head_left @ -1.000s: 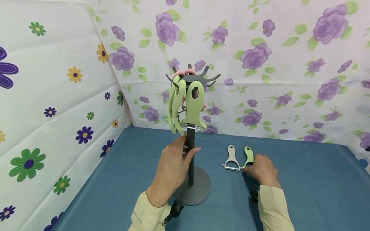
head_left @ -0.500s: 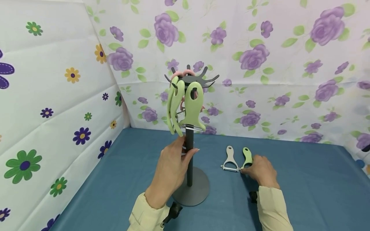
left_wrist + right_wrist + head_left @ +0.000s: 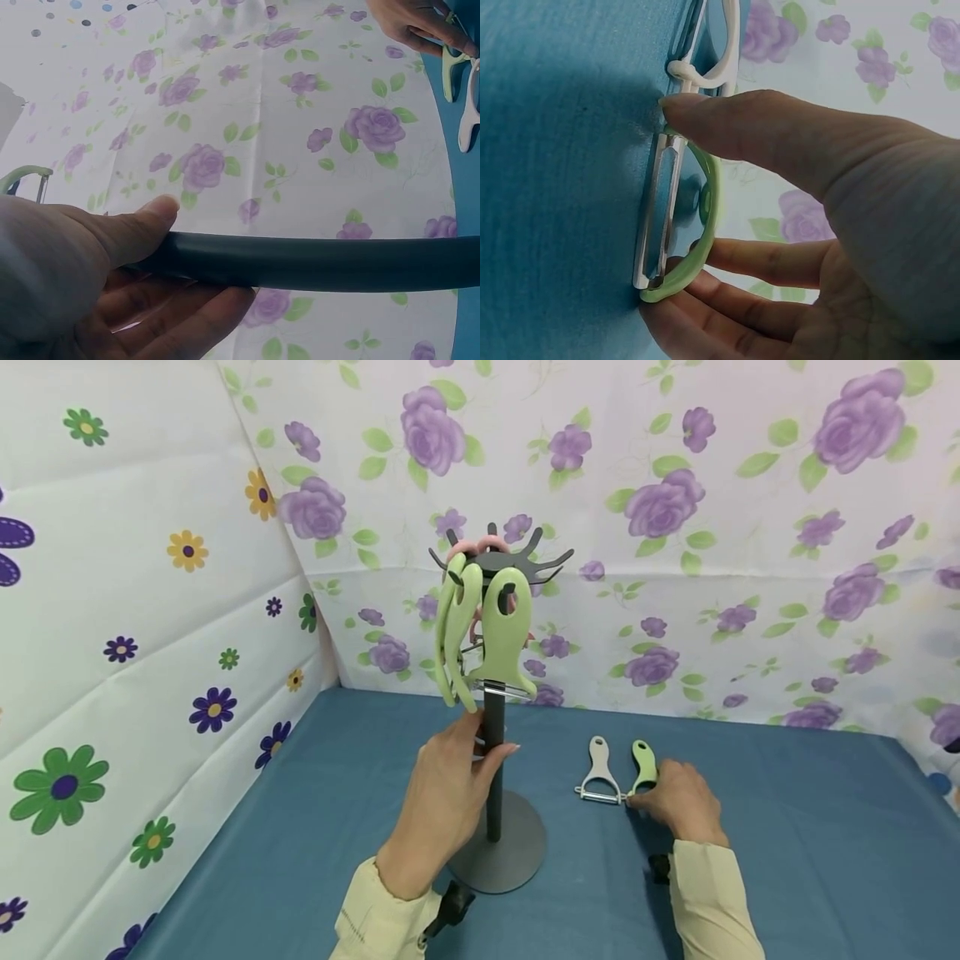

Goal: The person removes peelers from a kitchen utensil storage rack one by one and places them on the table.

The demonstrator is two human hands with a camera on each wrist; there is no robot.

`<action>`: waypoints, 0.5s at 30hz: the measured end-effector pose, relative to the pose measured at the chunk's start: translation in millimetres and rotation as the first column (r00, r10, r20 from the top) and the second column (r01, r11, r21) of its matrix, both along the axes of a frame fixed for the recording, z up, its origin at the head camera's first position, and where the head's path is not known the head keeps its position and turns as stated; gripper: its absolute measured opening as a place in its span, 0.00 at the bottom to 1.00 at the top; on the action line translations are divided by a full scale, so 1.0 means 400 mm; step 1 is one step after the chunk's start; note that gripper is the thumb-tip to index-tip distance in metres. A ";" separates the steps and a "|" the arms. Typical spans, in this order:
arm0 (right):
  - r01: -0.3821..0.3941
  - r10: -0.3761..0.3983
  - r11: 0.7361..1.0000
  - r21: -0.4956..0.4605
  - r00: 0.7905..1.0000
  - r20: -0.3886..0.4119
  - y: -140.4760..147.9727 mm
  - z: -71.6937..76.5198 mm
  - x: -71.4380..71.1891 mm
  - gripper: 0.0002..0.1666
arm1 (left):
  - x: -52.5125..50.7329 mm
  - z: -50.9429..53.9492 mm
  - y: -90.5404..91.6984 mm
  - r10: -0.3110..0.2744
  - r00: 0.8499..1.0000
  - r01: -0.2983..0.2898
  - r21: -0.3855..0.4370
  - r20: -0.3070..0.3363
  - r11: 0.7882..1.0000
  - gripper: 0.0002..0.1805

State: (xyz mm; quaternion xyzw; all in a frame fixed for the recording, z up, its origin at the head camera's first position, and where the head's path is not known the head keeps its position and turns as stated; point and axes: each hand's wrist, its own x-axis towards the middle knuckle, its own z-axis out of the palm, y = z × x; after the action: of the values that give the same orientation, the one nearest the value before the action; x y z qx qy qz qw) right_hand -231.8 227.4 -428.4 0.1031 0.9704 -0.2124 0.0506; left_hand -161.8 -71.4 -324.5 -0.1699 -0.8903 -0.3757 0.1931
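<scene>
My left hand (image 3: 442,802) grips the dark post (image 3: 494,760) of an upright utensil stand, thumb on one side and fingers on the other, plain in the left wrist view (image 3: 322,262) too. Several green peelers (image 3: 506,627) hang from the stand's hooks, with pink-handled ones (image 3: 462,550) partly hidden behind. To the right, my right hand (image 3: 682,802) pinches the head of a green peeler (image 3: 643,762) lying on the table; in the right wrist view, thumb and fingers span its green frame (image 3: 714,187). Beside it, close to the thumb, lies a white peeler (image 3: 599,768).
The stand's round grey base (image 3: 517,860) rests on the blue tablecloth (image 3: 817,843). Some bare hooks (image 3: 551,562) stick out at its top right. Flowered cloth walls (image 3: 750,568) rise behind and at the left.
</scene>
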 end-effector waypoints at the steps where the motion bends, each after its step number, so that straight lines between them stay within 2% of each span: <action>1: -0.001 0.001 1.000 0.001 1.000 0.000 0.000 0.000 -0.001 0.30 | -0.001 0.001 -0.001 0.000 1.000 0.000 -0.004 0.001 1.000 0.13; 7: 0.006 -0.006 1.000 0.000 1.000 0.014 0.000 0.004 -0.005 0.27 | -0.007 0.013 -0.008 -0.019 1.000 0.020 -0.037 0.023 0.999 0.14; 15: -0.050 0.049 0.999 0.015 0.998 0.028 0.004 0.010 -0.010 0.28 | -0.016 0.027 -0.020 -0.052 0.990 0.059 -0.050 0.128 0.997 0.13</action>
State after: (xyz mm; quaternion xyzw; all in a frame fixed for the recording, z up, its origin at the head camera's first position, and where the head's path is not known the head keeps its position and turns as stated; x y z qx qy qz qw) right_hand -235.8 229.0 -424.2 0.0822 0.9735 -0.2021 0.0684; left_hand -168.3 -79.5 -313.7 -0.1754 -0.9054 -0.3672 0.1209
